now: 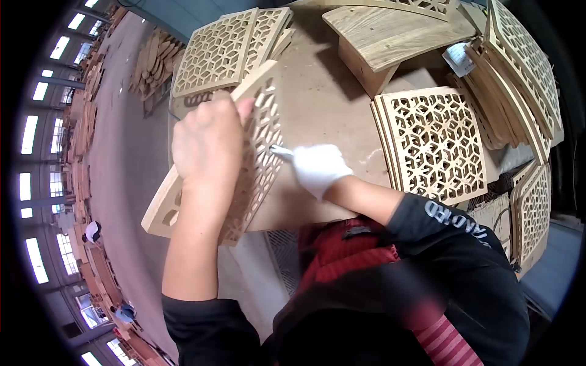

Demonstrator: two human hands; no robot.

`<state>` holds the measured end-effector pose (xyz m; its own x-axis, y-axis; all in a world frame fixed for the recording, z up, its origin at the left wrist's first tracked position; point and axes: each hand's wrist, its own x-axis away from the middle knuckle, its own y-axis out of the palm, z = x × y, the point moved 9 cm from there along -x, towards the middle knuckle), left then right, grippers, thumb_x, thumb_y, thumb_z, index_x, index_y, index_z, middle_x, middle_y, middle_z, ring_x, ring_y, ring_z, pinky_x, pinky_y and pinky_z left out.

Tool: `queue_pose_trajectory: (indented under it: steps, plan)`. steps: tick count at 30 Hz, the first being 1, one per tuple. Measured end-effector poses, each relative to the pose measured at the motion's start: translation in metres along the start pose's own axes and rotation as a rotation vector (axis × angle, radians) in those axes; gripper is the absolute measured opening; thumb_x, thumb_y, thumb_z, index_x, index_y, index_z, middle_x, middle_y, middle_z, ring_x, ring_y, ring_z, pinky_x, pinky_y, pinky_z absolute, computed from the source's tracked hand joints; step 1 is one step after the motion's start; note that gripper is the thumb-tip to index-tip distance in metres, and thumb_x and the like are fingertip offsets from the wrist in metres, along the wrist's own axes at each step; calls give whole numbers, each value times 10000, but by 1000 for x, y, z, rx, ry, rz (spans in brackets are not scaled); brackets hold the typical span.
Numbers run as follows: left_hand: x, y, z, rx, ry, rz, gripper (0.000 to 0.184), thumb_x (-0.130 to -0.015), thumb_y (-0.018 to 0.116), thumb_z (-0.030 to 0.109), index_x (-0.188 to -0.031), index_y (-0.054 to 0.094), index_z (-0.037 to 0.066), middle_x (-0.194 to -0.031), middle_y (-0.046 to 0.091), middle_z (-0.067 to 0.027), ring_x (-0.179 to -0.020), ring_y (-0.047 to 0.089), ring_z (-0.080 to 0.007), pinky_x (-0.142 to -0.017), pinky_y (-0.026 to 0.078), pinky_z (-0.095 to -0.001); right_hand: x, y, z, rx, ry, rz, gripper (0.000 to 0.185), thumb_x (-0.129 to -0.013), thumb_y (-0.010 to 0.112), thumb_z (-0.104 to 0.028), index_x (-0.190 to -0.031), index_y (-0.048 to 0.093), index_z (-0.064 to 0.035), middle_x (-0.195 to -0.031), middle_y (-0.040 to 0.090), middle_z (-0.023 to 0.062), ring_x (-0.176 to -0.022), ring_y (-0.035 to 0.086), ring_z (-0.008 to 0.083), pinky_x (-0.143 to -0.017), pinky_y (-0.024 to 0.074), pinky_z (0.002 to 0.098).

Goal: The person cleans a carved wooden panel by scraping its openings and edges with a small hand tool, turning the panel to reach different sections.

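Note:
A wooden lattice panel (262,171) with cut-out openings stands tilted on edge over the left part of the table. My left hand (210,137), bare, is closed round its upper edge. My right hand (320,168), in a white glove, is closed on a slim grey tool (281,150). The tool's tip meets the face of the panel at one of the openings. Most of the tool is hidden in the glove, so its exact kind does not show. The panel and my left hand look slightly blurred.
Stacked lattice panels (436,143) lie to the right, with more panels (217,52) at the far left. A small wooden stand (390,36) is at the back. Curved boards (500,85) lean at the far right. Two people are far off at lower left.

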<state>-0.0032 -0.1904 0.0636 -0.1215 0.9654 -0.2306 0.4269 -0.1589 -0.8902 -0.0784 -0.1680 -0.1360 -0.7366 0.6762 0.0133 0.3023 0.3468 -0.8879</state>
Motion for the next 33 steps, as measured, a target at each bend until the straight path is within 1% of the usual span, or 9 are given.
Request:
queue_pose_trajectory:
  steps: [2, 4, 7, 13, 17, 22, 24, 29, 33]
  plan:
    - [0, 2, -8, 3, -8, -7, 411, -910, 596, 435, -761, 645, 55, -699, 674, -162, -663, 685, -329, -610, 542, -414, 21, 8, 22, 32, 81, -223, 428, -917, 464, -167, -1319, 583, -254, -830, 683, 177, -723, 663, 370, -671, 523, 468]
    - [1, 4, -14, 11, -19, -23, 430, -914, 585, 445, -768, 639, 44, -702, 670, -175, -679, 680, -351, -624, 537, -430, 43, 21, 47, -40, 154, -412, 345, -951, 452, -253, -1241, 634, -209, -848, 681, 193, -753, 656, 389, -700, 517, 476]
    - [7, 6, -19, 41, -23, -49, 453, -920, 568, 459, -777, 627, 33, -717, 663, -196, -709, 671, -379, -645, 527, -453, 39, -9, 68, -361, 202, -150, 398, -974, 436, -418, -911, 660, -95, -859, 670, 204, -827, 623, 425, -781, 490, 475]
    - [13, 7, -71, 337, -242, -220, 497, -896, 592, 521, -899, 682, 32, -755, 676, -192, -729, 673, -361, -726, 521, -448, 21, -26, 55, -581, -319, 250, 407, -955, 486, -418, -816, 624, -61, -847, 645, 162, -893, 595, 365, -821, 460, 428]
    - [14, 25, -111, 815, -420, -335, 516, -937, 617, 457, -773, 619, -32, -550, 509, -44, -410, 500, -118, -362, 395, -274, 18, -29, 36, -748, -239, -93, 284, -922, 514, -312, -882, 648, -65, -970, 610, 138, -910, 566, 313, -846, 448, 383]
    - [19, 79, -137, 994, -453, -557, 489, -944, 608, 463, -741, 573, 19, -554, 505, -6, -399, 468, -95, -360, 367, -264, 26, -1, 34, -1352, -18, -328, 302, -959, 595, -331, -937, 673, -40, -849, 613, -27, -798, 497, 75, -747, 428, 245]
    - [26, 98, -148, 945, -499, -642, 477, -945, 605, 464, -751, 573, 29, -568, 518, -7, -406, 472, -86, -359, 345, -252, 27, -12, 29, -1466, -12, -129, 296, -954, 591, -311, -911, 673, -31, -835, 617, -2, -778, 506, 93, -719, 428, 251]
    - [39, 119, -157, 1019, -523, -680, 393, -961, 601, 412, -837, 602, 39, -607, 532, 10, -457, 451, -62, -404, 333, -224, 38, -10, 22, -1641, 246, -155, 254, -953, 576, -254, -883, 663, -26, -818, 619, 21, -755, 512, 105, -709, 431, 258]
    - [45, 109, -175, 971, -439, -662, 362, -957, 602, 377, -909, 639, 20, -682, 577, 9, -547, 479, -62, -472, 374, -249, 38, -25, 27, -1554, 203, -38, 235, -949, 571, -219, -850, 650, -22, -807, 611, 38, -772, 528, 116, -717, 433, 261]
